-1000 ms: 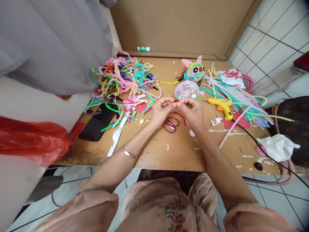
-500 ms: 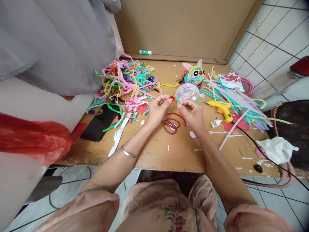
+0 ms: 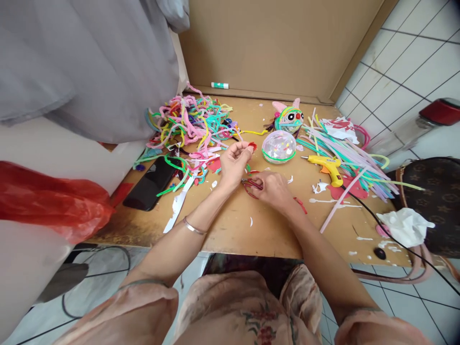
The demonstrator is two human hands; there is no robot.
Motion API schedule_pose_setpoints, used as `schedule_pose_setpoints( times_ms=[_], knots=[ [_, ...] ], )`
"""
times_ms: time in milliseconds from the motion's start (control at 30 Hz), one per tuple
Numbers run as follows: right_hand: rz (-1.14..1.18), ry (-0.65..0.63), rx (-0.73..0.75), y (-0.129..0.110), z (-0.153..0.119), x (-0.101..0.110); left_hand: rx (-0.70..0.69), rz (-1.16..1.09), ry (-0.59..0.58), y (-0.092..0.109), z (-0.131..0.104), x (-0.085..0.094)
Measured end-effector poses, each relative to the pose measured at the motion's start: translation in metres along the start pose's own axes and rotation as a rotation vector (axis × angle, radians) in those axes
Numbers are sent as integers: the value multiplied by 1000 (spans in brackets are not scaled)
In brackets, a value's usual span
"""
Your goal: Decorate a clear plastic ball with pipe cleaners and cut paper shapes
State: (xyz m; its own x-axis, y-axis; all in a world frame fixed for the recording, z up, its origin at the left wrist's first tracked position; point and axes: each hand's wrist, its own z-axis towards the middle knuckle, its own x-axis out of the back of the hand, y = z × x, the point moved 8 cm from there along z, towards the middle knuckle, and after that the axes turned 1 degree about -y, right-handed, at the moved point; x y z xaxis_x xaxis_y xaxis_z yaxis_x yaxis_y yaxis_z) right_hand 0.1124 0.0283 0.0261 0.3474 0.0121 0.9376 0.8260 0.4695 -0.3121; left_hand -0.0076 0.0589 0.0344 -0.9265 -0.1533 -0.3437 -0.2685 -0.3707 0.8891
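Between the thumb and fingertips of my left hand [image 3: 235, 162] is a small red piece [image 3: 253, 145]. My right hand [image 3: 273, 190] is closed on the red-handled scissors [image 3: 254, 185], which lie low over the table just right of my left wrist. Behind the hands stands a clear round bowl [image 3: 279, 146] with a green band and coloured bits. Beyond it sits a colourful animal head [image 3: 289, 118] with pink ears and a red nose. A yellow glue gun [image 3: 326, 167] lies to the right of the bowl.
Tangled pipe cleaners [image 3: 194, 122] are heaped at the back left beside a black phone [image 3: 149, 184]. Straight pipe cleaners [image 3: 359, 155] lie at the right. A black cord [image 3: 388, 224] runs past crumpled tissue [image 3: 408, 226]. A glue stick [image 3: 220, 86] rests at the back.
My right hand has moved down and left from beside the bowl and taken hold of the red scissors. My left hand still holds the red piece in nearly the same place.
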Motion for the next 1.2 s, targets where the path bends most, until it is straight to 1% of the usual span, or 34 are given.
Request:
schedule_pose_setpoints(
  times_ms=[67, 133, 200, 300, 367, 433, 467, 533, 600, 700, 767, 833, 933, 967, 1000, 1100, 1133, 1200],
  knots=[
    [38, 77, 27, -2, -2, 9, -9, -10, 16, 0, 4, 3],
    [55, 130, 90, -11, -9, 14, -23, -26, 35, 2, 10, 8],
    [57, 132, 150, -23, -20, 13, -50, -41, 55, 5, 15, 14],
    [57, 106, 210, -40, -42, 3, -82, -45, 67, 10, 21, 18],
    [110, 117, 282, -49, -58, -1, -82, -37, 56, 10, 20, 17],
    [165, 165, 337, -51, -72, 3, -79, -19, 34, 10, 16, 12],
    [166, 202, 341, -48, -77, 6, -77, -4, 17, 9, 13, 8],
    [100, 264, 302, -38, -81, 13, -69, 28, -23, 7, 7, 1],
    [-12, 281, 251, -26, -79, 13, -47, 53, -64, 4, 1, -6],
    [-143, 219, 226, -12, -65, 3, -18, 57, -104, 0, -5, -12],
    [-177, 172, 204, -3, -53, -5, -4, 50, -121, -3, -7, -14],
    [-170, 134, 164, 7, -42, -7, 24, 62, -150, -6, -9, -16],
    [-58, 82, 136, 19, -32, -4, 89, 113, -231, -13, -14, -22],
    [-4, 87, 127, 22, -31, 0, 116, 129, -262, -16, -16, -24],
    [49, 114, 110, 26, -30, 6, 146, 143, -290, -19, -19, -25],
    [199, 272, 15, 42, -29, 26, 235, 197, -343, -27, -24, -22],
    [264, 310, -19, 47, -29, 29, 261, 226, -355, -30, -25, -20],
    [408, 334, -75, 55, -27, 28, 312, 302, -393, -34, -27, -16]
  ],
)
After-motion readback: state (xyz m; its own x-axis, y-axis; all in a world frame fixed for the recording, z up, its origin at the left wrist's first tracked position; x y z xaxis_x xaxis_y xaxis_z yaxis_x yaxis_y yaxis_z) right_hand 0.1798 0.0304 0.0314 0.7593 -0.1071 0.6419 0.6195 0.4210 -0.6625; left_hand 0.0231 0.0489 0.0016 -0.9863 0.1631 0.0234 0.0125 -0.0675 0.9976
